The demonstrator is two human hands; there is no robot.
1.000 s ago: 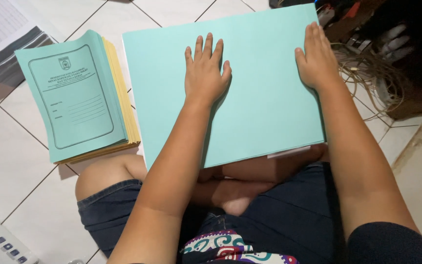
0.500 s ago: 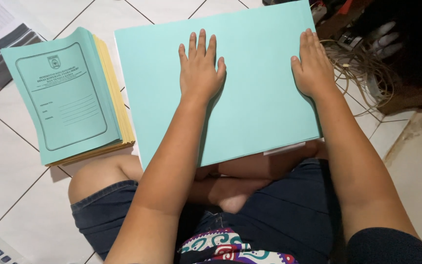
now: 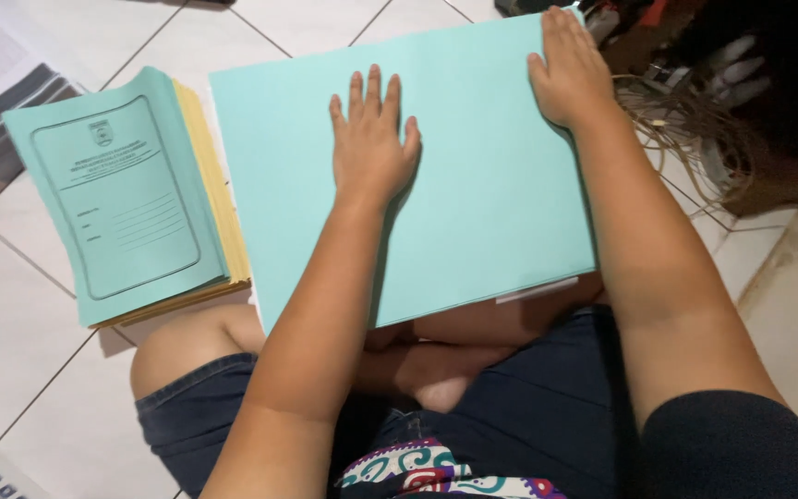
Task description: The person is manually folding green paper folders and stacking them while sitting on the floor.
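Teal card fills my view: a big folder (image 3: pixel 473 185) lies across my crossed legs, its far part reaching out over the white tile floor (image 3: pixel 30 370). My left hand (image 3: pixel 371 139) is flat on the middle of it, fingers spread and palm down, gripping nothing. My right hand (image 3: pixel 570 69) rests on the far right corner, fingers together and laid flat, thumb tucked against the cover. Neither hand pinches anything; both only press. To my left, just beside the folder's edge, sits a stack (image 3: pixel 131 194) of printed teal booklets with yellow ones under them. A white sheet edge (image 3: pixel 538 291) peeps from the folder's near side. I judge this a flattening press: keep both palms low and even, weight through the heel, so the cover sits square and the sheet inside doesn't creep out. Cables (image 3: pixel 685 120) tangle off right, well clear.
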